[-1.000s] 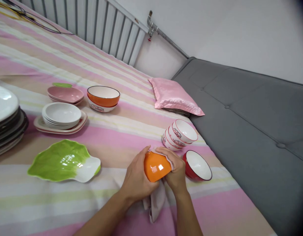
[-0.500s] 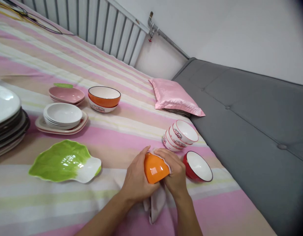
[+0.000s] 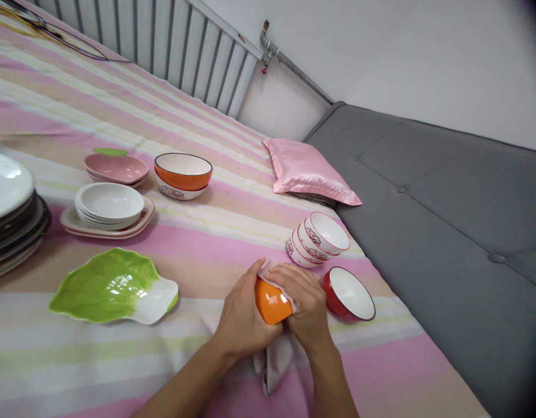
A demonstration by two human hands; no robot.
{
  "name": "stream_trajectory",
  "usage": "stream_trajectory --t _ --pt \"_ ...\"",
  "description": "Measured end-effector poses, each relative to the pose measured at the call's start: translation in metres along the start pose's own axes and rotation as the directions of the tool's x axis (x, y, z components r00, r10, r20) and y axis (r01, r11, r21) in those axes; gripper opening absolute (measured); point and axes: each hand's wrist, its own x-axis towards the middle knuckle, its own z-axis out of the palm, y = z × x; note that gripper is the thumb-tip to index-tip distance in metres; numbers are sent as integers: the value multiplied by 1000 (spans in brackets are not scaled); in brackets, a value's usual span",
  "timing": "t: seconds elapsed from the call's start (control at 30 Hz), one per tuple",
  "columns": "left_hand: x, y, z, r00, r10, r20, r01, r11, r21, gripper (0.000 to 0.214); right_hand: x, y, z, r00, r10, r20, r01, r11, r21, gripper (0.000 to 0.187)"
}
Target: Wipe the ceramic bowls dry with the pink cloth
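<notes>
An orange bowl (image 3: 273,303) is held between my two hands, its glossy outside facing me. My left hand (image 3: 241,316) grips it from the left, thumb along the near side. On the right, my right hand (image 3: 306,302) presses a pale cloth (image 3: 279,360) against the bowl's upper edge, fingers curled over it. The cloth hangs below the bowl onto the bed. Close to my right hand, a red bowl with a white inside (image 3: 350,295) lies tilted. Behind it leans a stack of white bowls with red rims (image 3: 320,239).
On the striped bedsheet (image 3: 233,232) lie a green leaf-shaped dish (image 3: 106,287), small white dishes (image 3: 111,202), pink dishes (image 3: 117,168), an orange bowl stacked in a white one (image 3: 183,179) and a plate stack (image 3: 9,191). A pink pillow (image 3: 309,171) rests by the grey headboard (image 3: 424,191).
My right hand and the cloth have shifted slightly left over the orange bowl, covering more of its upper right side. The left hand stays in place.
</notes>
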Motion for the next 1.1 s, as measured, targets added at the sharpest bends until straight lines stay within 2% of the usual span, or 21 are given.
stream_trajectory --t 0.13,0.23,0.3,0.43,0.53,0.67,0.83,0.97,1.1 --pt "0 1 0 1000 8 13 -9 1000 25 87 -3 9 -1 995 102 9 -102 987 126 29" --pt "0 2 0 1000 -4 16 3 999 37 87 -6 14 -1 976 215 26 -215 945 245 35" --pt "0 3 -1 1000 -13 21 12 999 40 87 -8 18 0 951 307 31 -299 893 337 39" --pt "-1 4 -2 999 -26 24 25 999 41 87 -15 31 7 871 489 55 -445 735 512 40" --pt "-1 4 -2 1000 -14 22 13 999 44 87 -18 40 14 830 550 91 -491 643 588 32" --pt "0 3 -2 1000 -12 18 11 999 44 88 -20 45 21 793 594 134 -541 587 602 21" --pt "1 1 -1 1000 -9 16 8 999 35 88 -16 42 23 802 579 148 -547 611 573 18" --pt "-1 3 -2 999 34 1 -34 999 17 84 -14 38 20 839 542 56 -487 700 522 20" --pt "-1 3 -3 999 40 1 -40 999 2 75 -15 31 15 850 526 -41 -443 754 485 24"
